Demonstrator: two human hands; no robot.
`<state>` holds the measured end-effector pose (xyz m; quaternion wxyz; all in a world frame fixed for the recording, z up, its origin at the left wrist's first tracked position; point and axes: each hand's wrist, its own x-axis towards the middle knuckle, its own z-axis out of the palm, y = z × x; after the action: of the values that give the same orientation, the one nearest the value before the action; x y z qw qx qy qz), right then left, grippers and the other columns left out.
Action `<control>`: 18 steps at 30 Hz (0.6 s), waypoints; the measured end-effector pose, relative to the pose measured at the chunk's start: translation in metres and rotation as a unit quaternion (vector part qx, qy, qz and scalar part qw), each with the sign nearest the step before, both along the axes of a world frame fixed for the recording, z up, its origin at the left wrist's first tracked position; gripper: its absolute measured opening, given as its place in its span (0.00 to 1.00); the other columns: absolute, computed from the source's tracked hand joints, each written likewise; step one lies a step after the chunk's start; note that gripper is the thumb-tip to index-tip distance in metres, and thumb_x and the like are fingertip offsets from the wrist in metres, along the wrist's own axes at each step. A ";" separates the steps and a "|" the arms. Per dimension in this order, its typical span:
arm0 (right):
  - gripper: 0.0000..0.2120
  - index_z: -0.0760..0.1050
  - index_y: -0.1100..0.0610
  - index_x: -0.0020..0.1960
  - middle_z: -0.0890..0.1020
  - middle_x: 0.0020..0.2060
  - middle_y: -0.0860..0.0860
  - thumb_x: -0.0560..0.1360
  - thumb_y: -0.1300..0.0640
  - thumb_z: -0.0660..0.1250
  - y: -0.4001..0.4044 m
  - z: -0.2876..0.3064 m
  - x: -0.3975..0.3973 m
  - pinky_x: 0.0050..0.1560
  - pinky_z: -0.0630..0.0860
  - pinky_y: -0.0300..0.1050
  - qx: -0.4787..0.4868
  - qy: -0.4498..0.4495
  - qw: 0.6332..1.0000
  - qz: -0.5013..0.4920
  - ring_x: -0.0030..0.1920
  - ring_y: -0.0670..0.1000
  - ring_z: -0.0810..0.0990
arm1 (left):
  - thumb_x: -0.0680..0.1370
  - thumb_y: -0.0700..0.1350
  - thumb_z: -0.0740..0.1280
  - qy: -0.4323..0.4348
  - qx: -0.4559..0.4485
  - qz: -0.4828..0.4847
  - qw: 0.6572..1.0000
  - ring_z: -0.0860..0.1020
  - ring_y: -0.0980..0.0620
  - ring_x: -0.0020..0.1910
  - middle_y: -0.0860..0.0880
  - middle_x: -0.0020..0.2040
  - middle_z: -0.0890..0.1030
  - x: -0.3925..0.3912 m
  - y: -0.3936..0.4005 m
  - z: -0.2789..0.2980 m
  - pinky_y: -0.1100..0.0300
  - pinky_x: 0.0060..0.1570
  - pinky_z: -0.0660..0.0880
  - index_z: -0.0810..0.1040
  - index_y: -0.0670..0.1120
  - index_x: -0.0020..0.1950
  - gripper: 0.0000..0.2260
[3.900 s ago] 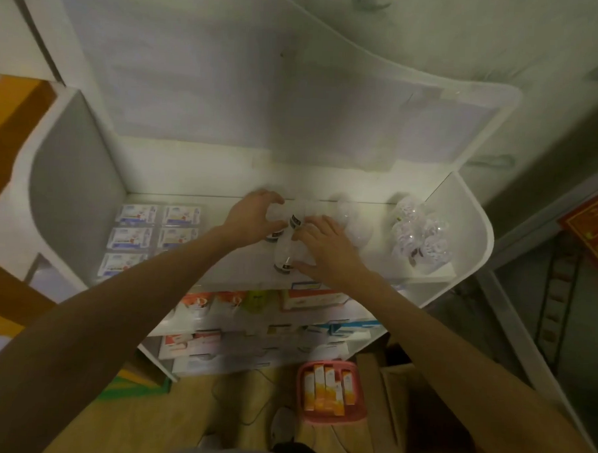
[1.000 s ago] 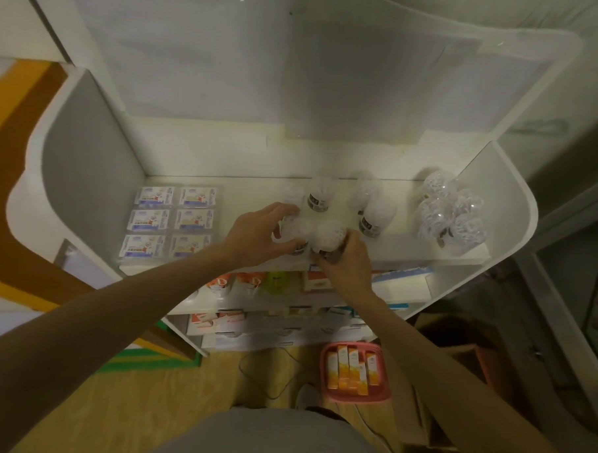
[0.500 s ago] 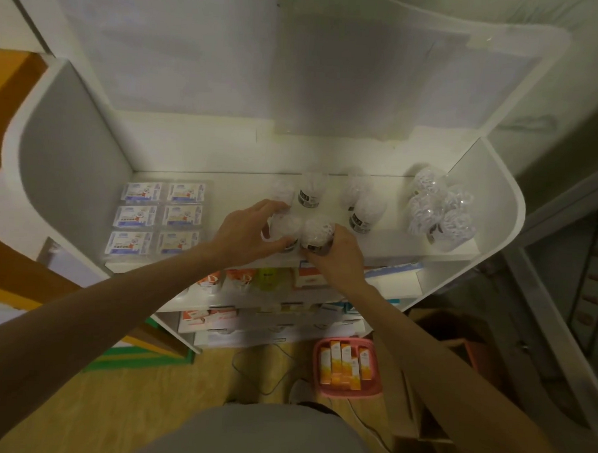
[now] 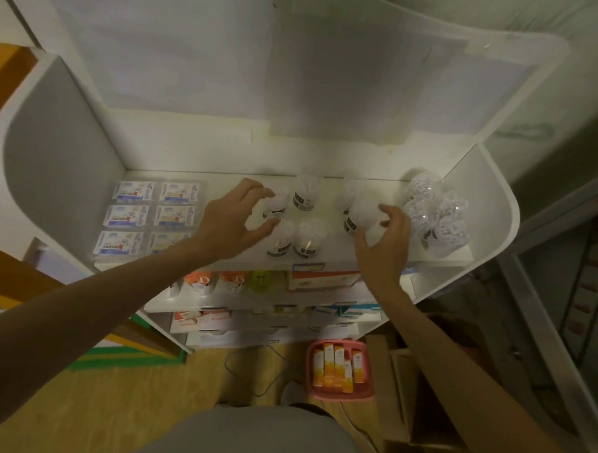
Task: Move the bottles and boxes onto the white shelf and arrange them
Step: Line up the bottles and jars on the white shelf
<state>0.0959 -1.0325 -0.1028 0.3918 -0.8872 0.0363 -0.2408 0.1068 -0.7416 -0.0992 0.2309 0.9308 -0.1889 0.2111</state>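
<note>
On the top board of the white shelf, small light slippery bottles, best held round the sides: right hand curled round one bottle, left hand spread open beside four more

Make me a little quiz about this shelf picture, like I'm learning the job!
1. True or false: the pink basket of orange boxes sits on the floor below the white shelf.
2. Which of the hands curls its fingers round a white bottle? A) left hand B) right hand
3. Fill in: the flat blue-and-white packets lie at the ____ end of the top shelf.

Key:
1. True.
2. B: the right hand grips it; the left hand is spread beside the bottle cluster.
3. Left.
</note>
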 end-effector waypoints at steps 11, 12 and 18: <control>0.34 0.66 0.53 0.69 0.77 0.60 0.47 0.69 0.49 0.78 -0.019 0.002 0.040 0.55 0.78 0.46 0.076 0.143 0.983 0.081 0.57 0.48 0.77 | 0.79 0.61 0.63 0.140 -0.061 0.071 0.986 0.71 0.49 0.67 0.50 0.75 0.63 0.040 -0.016 -0.006 0.47 0.56 0.76 0.70 0.51 0.70 0.23; 0.33 0.67 0.53 0.69 0.77 0.60 0.47 0.69 0.51 0.78 -0.021 0.003 0.037 0.54 0.78 0.41 0.077 0.139 0.981 0.113 0.57 0.47 0.77 | 0.79 0.61 0.63 0.149 -0.064 0.072 0.984 0.70 0.49 0.68 0.50 0.75 0.62 0.040 -0.016 -0.009 0.46 0.57 0.76 0.69 0.51 0.70 0.24; 0.30 0.70 0.52 0.68 0.79 0.61 0.45 0.69 0.59 0.77 -0.024 0.000 0.030 0.59 0.79 0.43 0.072 0.202 0.944 0.249 0.60 0.44 0.78 | 0.79 0.60 0.63 0.191 -0.092 0.065 0.975 0.65 0.48 0.73 0.50 0.78 0.58 0.036 -0.021 -0.013 0.46 0.64 0.72 0.60 0.49 0.77 0.30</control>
<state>0.1255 -1.0565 -0.1025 0.4864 -0.8675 -0.0903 0.0521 0.1429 -0.7624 -0.1127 0.3328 0.9391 -0.0604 0.0601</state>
